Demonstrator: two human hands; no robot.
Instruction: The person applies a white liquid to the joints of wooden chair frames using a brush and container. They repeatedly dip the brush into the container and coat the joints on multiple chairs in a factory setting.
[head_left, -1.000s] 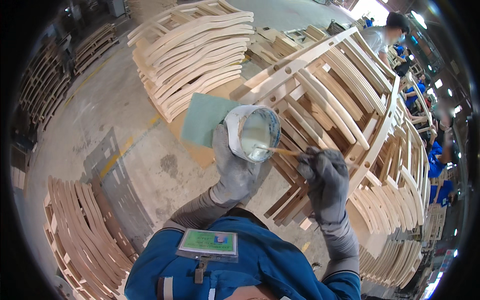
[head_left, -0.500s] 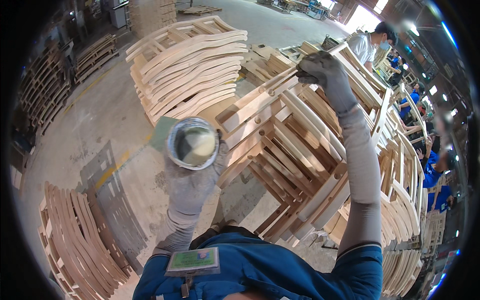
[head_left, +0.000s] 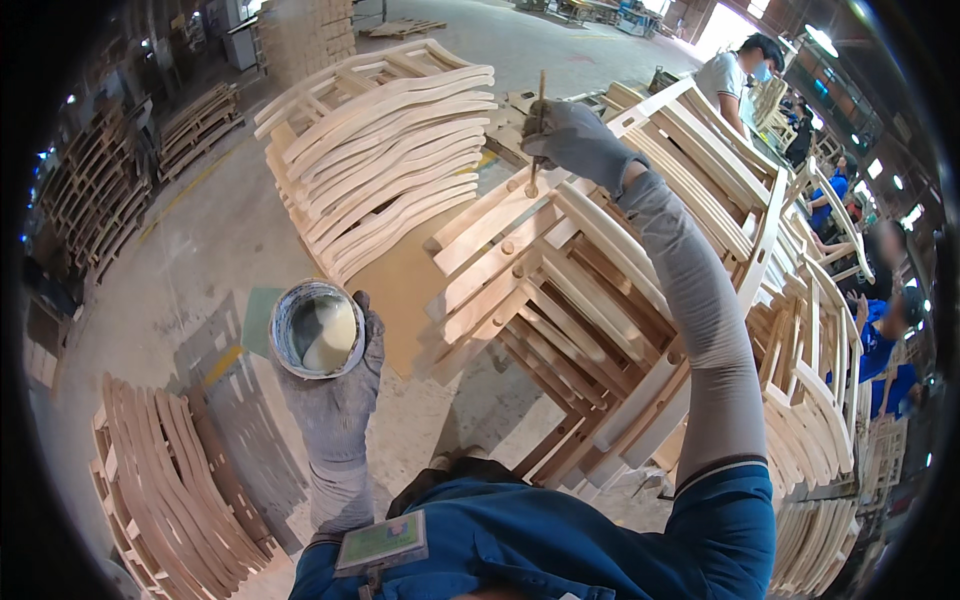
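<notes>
Clock positions are read from the centre of the view unless another reference is given. At 8 o'clock, near the edge, stands a stack of curved wooden parts [head_left: 170, 470]. A green sheet [head_left: 258, 318] lies at 9 o'clock, partly hidden by the cup [head_left: 288, 362]. The cup is round, with a smeared rim, and contains a pale liquid [head_left: 330, 345]. The left hand [head_left: 330, 405], grey-gloved, grips the cup from its 6 o'clock side; the thumb lies along the cup's 3 o'clock side. At 11 o'clock is a tall stack of pale curved frames [head_left: 385, 150], with a brown board [head_left: 400, 315] at its 6 o'clock side. The right hand [head_left: 578, 145], also grey-gloved, is at 1 o'clock, fingers closed around a thin stick [head_left: 541, 88]. The stick is aligned approximately 12 to 6 o'clock; its lower end meets the end of a wooden rail in the view. Actual contact cannot be confirmed. The rail belongs to the stacked wooden frames [head_left: 612, 248], which extend toward 3 o'clock. Round holes [head_left: 508, 247] mark the rail ends. A co-worker [head_left: 728, 85] in a light shirt stands between 1 and 2 o'clock, beyond the frames.
</notes>
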